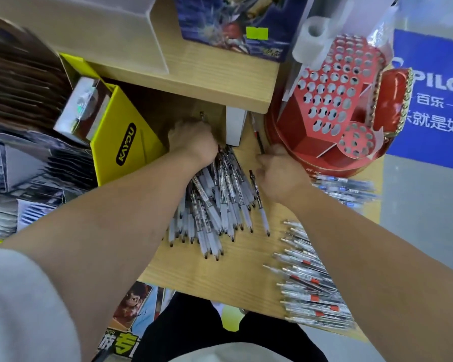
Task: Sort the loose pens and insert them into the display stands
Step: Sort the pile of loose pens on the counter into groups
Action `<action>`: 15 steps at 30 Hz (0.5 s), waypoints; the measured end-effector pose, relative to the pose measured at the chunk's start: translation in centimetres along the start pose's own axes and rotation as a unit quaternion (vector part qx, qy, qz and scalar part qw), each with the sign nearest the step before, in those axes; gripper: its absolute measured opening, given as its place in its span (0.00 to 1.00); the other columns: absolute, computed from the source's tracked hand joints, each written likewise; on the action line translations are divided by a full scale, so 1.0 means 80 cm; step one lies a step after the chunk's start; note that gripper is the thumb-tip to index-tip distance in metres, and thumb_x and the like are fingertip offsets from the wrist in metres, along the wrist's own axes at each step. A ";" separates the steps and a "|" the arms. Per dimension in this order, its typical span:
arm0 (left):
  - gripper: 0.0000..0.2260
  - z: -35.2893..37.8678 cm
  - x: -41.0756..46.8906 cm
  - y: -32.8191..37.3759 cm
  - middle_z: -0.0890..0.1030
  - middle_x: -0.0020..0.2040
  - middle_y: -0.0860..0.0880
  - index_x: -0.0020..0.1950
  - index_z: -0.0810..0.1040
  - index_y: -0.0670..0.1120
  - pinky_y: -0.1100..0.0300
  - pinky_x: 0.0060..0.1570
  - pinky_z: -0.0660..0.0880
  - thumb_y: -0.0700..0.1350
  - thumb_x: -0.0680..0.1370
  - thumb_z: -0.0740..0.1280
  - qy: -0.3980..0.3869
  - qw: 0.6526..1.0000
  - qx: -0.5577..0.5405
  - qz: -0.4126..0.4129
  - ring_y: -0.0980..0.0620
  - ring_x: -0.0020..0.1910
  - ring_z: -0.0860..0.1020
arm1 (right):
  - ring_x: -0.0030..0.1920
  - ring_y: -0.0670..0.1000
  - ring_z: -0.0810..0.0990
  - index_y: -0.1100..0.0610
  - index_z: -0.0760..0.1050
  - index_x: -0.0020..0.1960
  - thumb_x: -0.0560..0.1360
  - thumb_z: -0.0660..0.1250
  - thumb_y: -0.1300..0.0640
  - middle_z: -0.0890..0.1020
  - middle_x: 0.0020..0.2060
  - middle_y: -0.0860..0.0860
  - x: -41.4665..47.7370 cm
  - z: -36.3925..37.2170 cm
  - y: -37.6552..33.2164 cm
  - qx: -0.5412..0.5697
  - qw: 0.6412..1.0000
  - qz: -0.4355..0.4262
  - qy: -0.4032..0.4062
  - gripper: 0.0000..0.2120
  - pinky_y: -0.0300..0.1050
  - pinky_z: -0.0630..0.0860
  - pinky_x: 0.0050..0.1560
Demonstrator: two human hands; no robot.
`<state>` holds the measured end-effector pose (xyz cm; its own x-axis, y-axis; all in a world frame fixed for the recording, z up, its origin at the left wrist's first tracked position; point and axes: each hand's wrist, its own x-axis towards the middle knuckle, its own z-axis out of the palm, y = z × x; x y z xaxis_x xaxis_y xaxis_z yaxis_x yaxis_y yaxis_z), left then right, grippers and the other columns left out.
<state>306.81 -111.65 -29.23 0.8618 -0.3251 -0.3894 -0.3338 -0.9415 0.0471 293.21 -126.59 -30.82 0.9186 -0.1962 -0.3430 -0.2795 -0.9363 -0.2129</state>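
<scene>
With the left hand (191, 143) curled round a half-hidden pen (202, 116) under the shelf (194, 82) and the right hand (281, 175) pinching a dark pen (257, 134) beside the red display stand (332, 100), either forearm could sweep the loose pile (215, 205) into the sorted red-banded pens (311, 286)

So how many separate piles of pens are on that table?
3: a big pile in the middle, a blue pile beside the red stand, a red-marked pile at the near right. More may be hidden.

Stationery shop: Pilot banner (429, 100), red pen stand (332, 100), card boxes (126, 142).
</scene>
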 end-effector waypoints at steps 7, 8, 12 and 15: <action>0.12 0.012 0.027 -0.003 0.81 0.59 0.43 0.60 0.80 0.47 0.51 0.50 0.74 0.45 0.77 0.68 0.007 1.000 -0.012 -0.026 0.40 0.59 0.78 | 0.50 0.59 0.81 0.59 0.80 0.52 0.78 0.64 0.60 0.75 0.57 0.59 -0.007 0.000 -0.006 0.014 0.999 0.045 0.012 0.07 0.50 0.81 0.47; 0.12 0.013 0.031 -0.003 0.81 0.59 0.43 0.60 0.80 0.47 0.52 0.49 0.73 0.45 0.77 0.68 0.011 0.999 -0.016 -0.029 0.40 0.59 0.78 | 0.47 0.60 0.82 0.59 0.80 0.48 0.77 0.66 0.61 0.76 0.50 0.58 -0.009 0.000 -0.005 0.016 0.998 0.059 0.023 0.05 0.48 0.79 0.43; 0.12 0.010 0.037 0.001 0.81 0.60 0.44 0.61 0.80 0.48 0.55 0.45 0.72 0.44 0.77 0.68 0.019 0.997 -0.054 -0.044 0.41 0.60 0.79 | 0.41 0.59 0.82 0.55 0.83 0.46 0.73 0.67 0.65 0.82 0.39 0.55 -0.015 0.003 -0.003 0.028 0.992 0.115 0.043 0.08 0.46 0.78 0.39; 0.14 0.008 0.036 0.001 0.82 0.58 0.45 0.60 0.81 0.48 0.55 0.47 0.76 0.42 0.75 0.70 0.027 0.988 -0.134 -0.072 0.42 0.59 0.80 | 0.40 0.60 0.81 0.55 0.81 0.46 0.72 0.67 0.65 0.82 0.39 0.56 -0.014 0.004 -0.003 0.062 0.988 0.129 0.049 0.08 0.47 0.78 0.39</action>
<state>309.03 -112.65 -30.97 0.9147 -0.1833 -0.3602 -0.0993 -0.9658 0.2393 292.20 -126.07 -30.65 0.8328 -0.4576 -0.3116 -0.5353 -0.8091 -0.2426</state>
